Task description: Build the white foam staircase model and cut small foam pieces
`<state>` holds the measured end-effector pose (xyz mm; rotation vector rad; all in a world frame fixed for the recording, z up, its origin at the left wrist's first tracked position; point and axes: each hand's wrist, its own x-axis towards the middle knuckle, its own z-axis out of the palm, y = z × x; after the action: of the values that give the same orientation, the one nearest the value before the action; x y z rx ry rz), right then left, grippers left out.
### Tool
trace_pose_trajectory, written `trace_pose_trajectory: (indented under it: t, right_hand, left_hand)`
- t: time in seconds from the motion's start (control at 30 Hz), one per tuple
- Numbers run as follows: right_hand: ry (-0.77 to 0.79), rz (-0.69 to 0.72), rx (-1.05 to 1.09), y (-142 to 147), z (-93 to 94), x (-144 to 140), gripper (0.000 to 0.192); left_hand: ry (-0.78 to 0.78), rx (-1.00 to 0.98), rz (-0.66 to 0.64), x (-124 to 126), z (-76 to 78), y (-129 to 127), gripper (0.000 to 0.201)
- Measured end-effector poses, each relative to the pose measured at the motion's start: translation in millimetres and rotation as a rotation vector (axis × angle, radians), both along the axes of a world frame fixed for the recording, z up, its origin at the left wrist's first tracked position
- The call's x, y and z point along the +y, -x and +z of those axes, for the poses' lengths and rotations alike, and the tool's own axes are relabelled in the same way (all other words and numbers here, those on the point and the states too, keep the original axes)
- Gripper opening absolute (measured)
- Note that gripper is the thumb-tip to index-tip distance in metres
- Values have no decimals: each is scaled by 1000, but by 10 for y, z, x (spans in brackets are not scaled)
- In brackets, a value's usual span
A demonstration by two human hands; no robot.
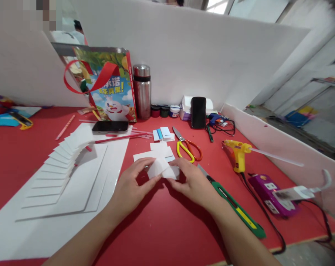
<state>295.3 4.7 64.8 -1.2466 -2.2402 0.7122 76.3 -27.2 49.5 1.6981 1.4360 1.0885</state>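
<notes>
My left hand [136,183] pinches a small white card piece [158,167] between thumb and fingers. From the other side my right hand [193,181] grips a second white card piece [173,172]; the two pieces meet or overlap between my hands, and I cannot tell whether they are joined. Just beyond lie more white card pieces [145,156] flat on the red table. Scissors [185,146] with one yellow and one red handle rest past my right hand. A green utility knife [236,207] lies beside my right forearm.
Left, a curved white card staircase [59,162] stands on white board [6,229]. A yellow glue gun [238,149] and purple power strip [273,195] lie right, their cords trailing. Behind are a phone [110,126], gift bag [109,88], steel flask [143,92] and paint jars [164,111].
</notes>
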Motion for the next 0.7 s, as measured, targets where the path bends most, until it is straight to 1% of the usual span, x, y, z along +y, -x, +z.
trace_pose_trajectory:
  t: [0.1, 0.17, 0.23, 0.37, 0.43, 0.47, 0.53, 0.6, 0.7]
  right_hand:
    - [227, -23, 250, -10, -6, -5, 33]
    - [412, -9, 429, -11, -7, -10, 39]
    - [543, 5, 563, -10, -1, -12, 46]
    - [631, 72, 680, -3, 17, -9, 60]
    - [654, 98, 699, 11, 20, -7, 60]
    - [642, 87, 688, 22, 19, -8, 55]
    - [562, 16, 611, 45, 11, -9, 39]
    - [451, -64, 489, 57, -10, -7, 24]
    - [360, -108, 370, 38, -60, 9, 10]
  left_hand:
    - [-48, 83, -150, -22, 14, -12, 40]
    - [-80, 124, -198, -38, 8, -20, 41]
    - [-117, 162, -200, -49, -7, -21, 41]
    - [-196, 222, -151, -49, -50, -7, 42]
    - [-240, 253, -142, -45, -69, -2, 43]
    - [-262, 270, -145, -45, -75, -3, 43]
    - [-288, 310, -168, -51, -79, -12, 42]
    - [-293, 344, -187, -60, -76, -27, 41]
    - [-250, 338, -147, -60, -69, -37, 43]
